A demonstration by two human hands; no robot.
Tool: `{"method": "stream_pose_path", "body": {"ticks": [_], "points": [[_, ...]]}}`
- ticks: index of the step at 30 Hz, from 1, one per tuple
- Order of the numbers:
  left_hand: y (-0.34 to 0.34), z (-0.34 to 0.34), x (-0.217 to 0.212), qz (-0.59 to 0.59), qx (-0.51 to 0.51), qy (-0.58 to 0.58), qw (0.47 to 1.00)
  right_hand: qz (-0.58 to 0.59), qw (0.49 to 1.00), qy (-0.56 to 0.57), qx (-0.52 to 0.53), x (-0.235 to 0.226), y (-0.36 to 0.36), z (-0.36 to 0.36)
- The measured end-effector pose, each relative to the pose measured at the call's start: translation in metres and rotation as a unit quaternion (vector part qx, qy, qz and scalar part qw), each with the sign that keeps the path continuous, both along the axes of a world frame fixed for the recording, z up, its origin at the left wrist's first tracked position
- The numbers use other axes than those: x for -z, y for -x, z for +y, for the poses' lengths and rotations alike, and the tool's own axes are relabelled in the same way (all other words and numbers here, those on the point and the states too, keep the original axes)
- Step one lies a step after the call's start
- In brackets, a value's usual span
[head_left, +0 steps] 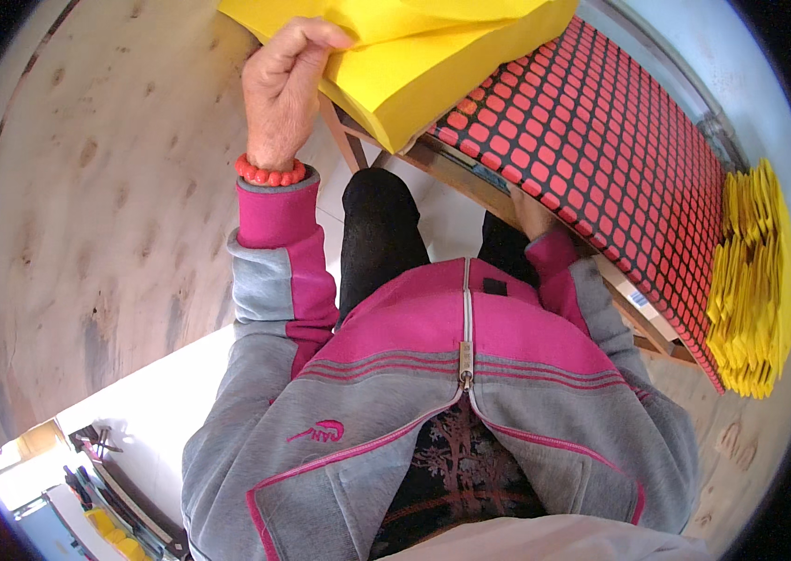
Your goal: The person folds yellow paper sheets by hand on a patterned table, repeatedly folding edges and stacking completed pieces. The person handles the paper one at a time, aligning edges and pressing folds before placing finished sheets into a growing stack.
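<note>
My left hand (288,89) pinches the near left edge of a yellow bag (414,70) between thumb and curled fingers. The bag looks like stiff cloth or paper, with a folded side, and its far part runs out of view. It lies partly over the far left corner of a table covered in a red-and-black checked cloth (592,140). My right hand (528,213) reaches under the table's near edge. Its fingers are hidden there, so what it touches cannot be seen.
A thick stack of folded yellow pieces (751,280) lies at the table's right end. Below the tabletop is a wooden ledge (475,187) with items on it. A large pale wooden board (96,215) fills the left side. Several tools and yellow objects (110,528) show at lower left.
</note>
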State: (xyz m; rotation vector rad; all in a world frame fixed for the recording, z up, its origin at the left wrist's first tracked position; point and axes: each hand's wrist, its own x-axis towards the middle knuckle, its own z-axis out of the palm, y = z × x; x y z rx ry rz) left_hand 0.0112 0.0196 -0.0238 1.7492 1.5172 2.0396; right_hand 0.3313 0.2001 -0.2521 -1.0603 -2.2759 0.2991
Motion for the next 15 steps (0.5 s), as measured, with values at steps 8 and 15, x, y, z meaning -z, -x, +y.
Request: {"method": "stream_pose_path", "body": {"ticks": [8,15], "points": [[-0.003,-0.01,-0.019,0.095,0.053,0.09,0.99,-0.059,0.828,0.203,-0.52,-0.195,-0.006,-0.092],[-0.007,-0.011,-0.028,-0.012,0.07,0.118,0.99,0.102,0.855,-0.156,-0.485,-0.291,0.079,-0.071]]}}
